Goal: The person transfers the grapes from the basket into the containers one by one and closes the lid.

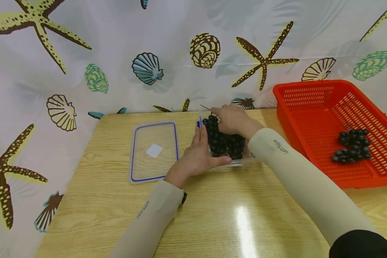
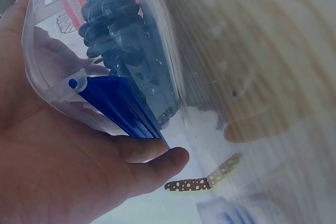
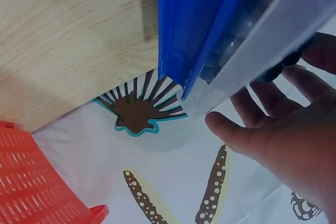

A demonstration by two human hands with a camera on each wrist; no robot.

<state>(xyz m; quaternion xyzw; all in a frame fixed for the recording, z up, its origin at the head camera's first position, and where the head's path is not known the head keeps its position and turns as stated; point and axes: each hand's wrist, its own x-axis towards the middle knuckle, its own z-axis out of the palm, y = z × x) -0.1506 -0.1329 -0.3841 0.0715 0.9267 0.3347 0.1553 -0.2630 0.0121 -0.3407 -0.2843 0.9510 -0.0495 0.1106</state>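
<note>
A clear plastic container (image 1: pixel 239 163) with blue clips holds bunches of black grapes (image 1: pixel 218 142). Around its near left corner lies my left hand (image 1: pixel 195 157), the thumb along the front rim and straight fingers against the left wall. In the left wrist view these fingertips press at a blue clip (image 2: pixel 123 106). My right hand (image 1: pixel 233 120) reaches over the far side of the container, its fingers spread at the grapes. Its thumb is just outside the clear rim (image 3: pixel 262 45) in the right wrist view, with the other fingers beside dark grapes (image 3: pixel 275 71).
A clear lid (image 1: pixel 140 154) edged in blue lies flat on the wooden table (image 1: pixel 193 215), left of the container. On the right stands a red plastic basket (image 1: pixel 319 120) with another bunch of grapes (image 1: pixel 353 146) in it. A shell-and-starfish patterned cloth (image 1: pixel 177 28) hangs behind the table.
</note>
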